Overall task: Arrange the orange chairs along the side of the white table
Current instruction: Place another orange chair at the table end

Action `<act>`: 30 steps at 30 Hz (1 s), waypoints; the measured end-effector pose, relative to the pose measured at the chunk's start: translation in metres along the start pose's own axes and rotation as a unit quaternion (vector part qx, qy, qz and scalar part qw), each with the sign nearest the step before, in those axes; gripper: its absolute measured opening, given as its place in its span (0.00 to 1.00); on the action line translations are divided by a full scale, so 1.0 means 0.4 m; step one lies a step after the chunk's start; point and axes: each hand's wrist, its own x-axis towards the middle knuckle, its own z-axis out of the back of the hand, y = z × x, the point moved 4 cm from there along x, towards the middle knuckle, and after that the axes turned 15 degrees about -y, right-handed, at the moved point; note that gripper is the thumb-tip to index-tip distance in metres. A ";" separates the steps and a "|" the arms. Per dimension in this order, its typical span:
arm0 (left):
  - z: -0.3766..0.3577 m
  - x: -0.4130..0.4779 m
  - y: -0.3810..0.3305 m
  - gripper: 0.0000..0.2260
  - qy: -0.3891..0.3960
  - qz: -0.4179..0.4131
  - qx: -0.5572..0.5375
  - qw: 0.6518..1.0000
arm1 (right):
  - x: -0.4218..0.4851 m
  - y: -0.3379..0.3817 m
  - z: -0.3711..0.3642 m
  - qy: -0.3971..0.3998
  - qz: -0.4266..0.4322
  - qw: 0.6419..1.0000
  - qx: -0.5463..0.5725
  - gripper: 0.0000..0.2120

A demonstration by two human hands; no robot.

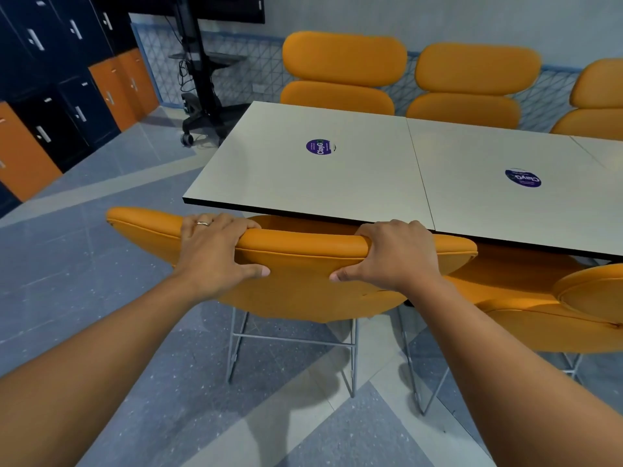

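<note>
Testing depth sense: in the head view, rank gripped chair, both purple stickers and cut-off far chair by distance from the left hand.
1. Gripped chair, in the left hand.
2. Left sticker, straight ahead.
3. Right sticker, farther right.
4. Far chair, right edge.

Navy and orange lockers (67, 106) line the left — a black wheeled stand (201, 106) on grey tiled floor (84, 281).

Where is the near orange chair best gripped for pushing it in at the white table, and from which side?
The rounded top rim of the near orange chair, from behind: its back faces the person, its seat points under the white table. The left hand and right hand grip it there, spaced apart, fingers over, thumbs behind.
</note>
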 end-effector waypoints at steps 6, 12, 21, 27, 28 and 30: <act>0.036 -0.009 0.022 0.33 0.041 0.004 -0.056 0.998 | 0.000 0.031 0.005 0.014 -0.014 0.999 0.027 0.42; 0.086 -0.003 0.087 0.26 0.022 0.014 -0.089 0.996 | 0.012 0.145 0.015 0.018 -0.036 0.992 0.122 0.33; 0.180 0.046 0.367 0.13 0.003 0.040 -0.155 0.987 | 0.134 0.427 -0.006 -0.007 -0.087 0.955 0.283 0.17; 0.232 0.063 0.596 0.12 0.018 0.054 -0.208 0.977 | 0.236 0.637 -0.030 -0.029 -0.111 0.954 0.278 0.15; 0.240 0.066 0.656 0.13 0.031 0.057 -0.211 0.975 | 0.261 0.689 -0.036 -0.027 -0.113 0.952 0.282 0.14; 0.243 0.071 0.741 0.13 0.061 0.056 -0.215 0.973 | 0.296 0.758 -0.045 -0.024 -0.118 0.949 0.290 0.13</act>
